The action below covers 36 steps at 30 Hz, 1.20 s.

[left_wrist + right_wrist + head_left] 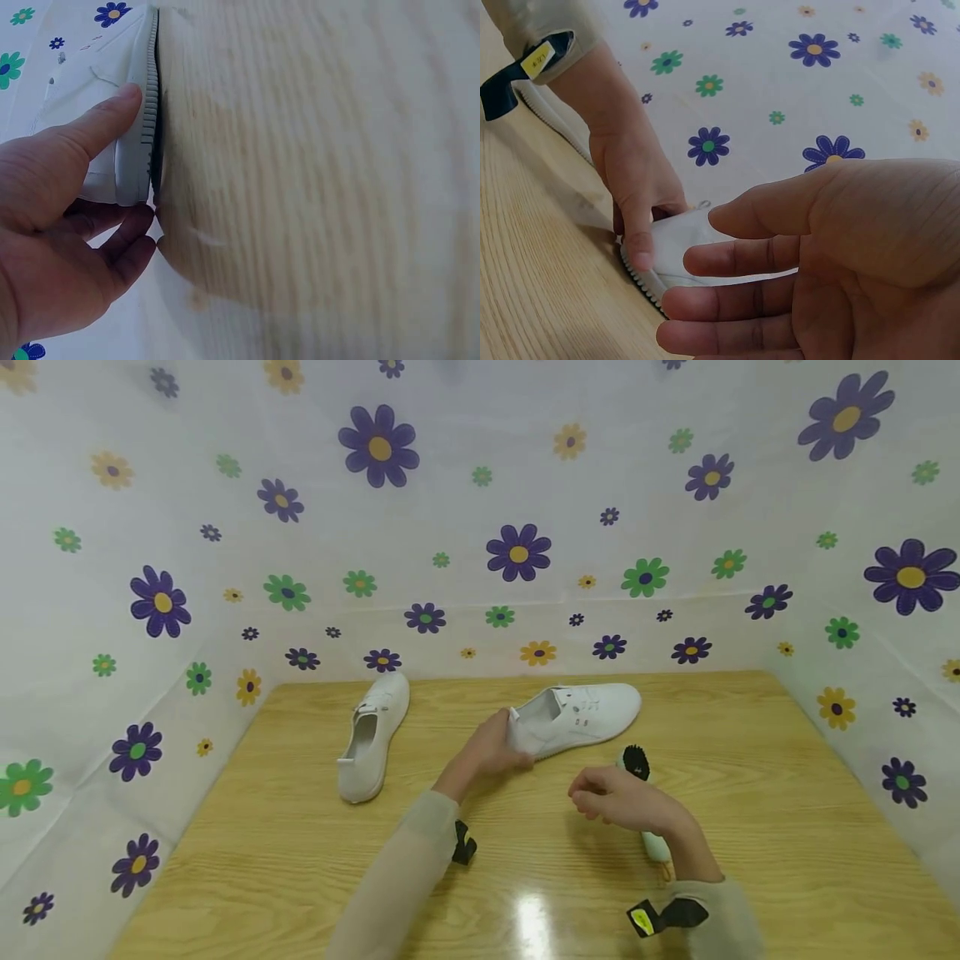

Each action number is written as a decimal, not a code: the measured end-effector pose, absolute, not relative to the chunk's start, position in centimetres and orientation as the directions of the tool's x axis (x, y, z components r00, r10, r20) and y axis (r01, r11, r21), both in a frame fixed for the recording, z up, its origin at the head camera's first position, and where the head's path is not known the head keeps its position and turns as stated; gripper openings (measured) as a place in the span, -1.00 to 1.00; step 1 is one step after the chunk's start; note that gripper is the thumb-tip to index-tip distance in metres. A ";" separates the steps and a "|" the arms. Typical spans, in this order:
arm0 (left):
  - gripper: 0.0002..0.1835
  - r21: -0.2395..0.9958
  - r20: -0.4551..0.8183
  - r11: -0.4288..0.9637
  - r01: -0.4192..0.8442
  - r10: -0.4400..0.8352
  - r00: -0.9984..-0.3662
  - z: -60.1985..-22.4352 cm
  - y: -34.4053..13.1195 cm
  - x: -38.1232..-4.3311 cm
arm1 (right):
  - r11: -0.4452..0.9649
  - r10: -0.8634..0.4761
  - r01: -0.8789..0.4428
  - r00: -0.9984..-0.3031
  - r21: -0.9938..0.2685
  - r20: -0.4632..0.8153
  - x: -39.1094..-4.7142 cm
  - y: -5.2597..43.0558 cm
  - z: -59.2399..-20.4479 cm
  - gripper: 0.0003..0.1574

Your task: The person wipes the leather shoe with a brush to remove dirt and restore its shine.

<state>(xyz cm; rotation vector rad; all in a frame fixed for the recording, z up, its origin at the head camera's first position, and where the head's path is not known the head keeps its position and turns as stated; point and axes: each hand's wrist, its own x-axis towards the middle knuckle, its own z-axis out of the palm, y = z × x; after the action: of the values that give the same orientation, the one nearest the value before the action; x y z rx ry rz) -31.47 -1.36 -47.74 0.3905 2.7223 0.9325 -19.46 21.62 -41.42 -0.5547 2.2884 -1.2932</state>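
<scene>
My left hand (491, 749) grips the heel of a white lace-up shoe (600, 710) lying on its sole, toe pointing right. In the left wrist view, the thumb of the left hand (52, 202) presses the shoe's side (131, 120) just above the ribbed sole edge, and the other fingers bend behind the heel. Nearer me, my right hand (626, 800) holds nothing, its fingers loosely bent. It partly covers a brush (634, 762) with black bristles and a pale green handle. The right wrist view shows the fingers of the right hand (780, 277) apart, overlapping the shoe.
A second white shoe (372, 739) stands at the left of the wooden table (285, 860), toe towards the back. A white sheet (450, 510) printed with flowers walls the table at the back and both sides. Black straps sit at both wrists.
</scene>
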 end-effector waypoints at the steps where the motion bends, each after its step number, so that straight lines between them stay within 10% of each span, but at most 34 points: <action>1: -0.13 0.628 -0.137 0.759 0.171 0.324 -0.936 -47.8 -1.5 -31.3 | 0.484 -0.543 -0.122 -0.818 -0.866 -0.189 -19.5 21.6 -41.4 -0.73; 36: -0.27 0.670 -0.172 0.726 0.154 0.354 -0.919 -46.5 -10.5 -25.3 | 0.516 -0.515 -0.143 -0.840 -0.845 -0.172 -19.6 23.1 -41.7 -0.78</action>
<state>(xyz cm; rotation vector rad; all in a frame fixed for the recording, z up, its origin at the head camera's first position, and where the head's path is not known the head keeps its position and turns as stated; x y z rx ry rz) -25.34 -10.52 -46.51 0.3988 2.6428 0.9876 -19.60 23.11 -41.71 -0.5420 2.3570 -1.2598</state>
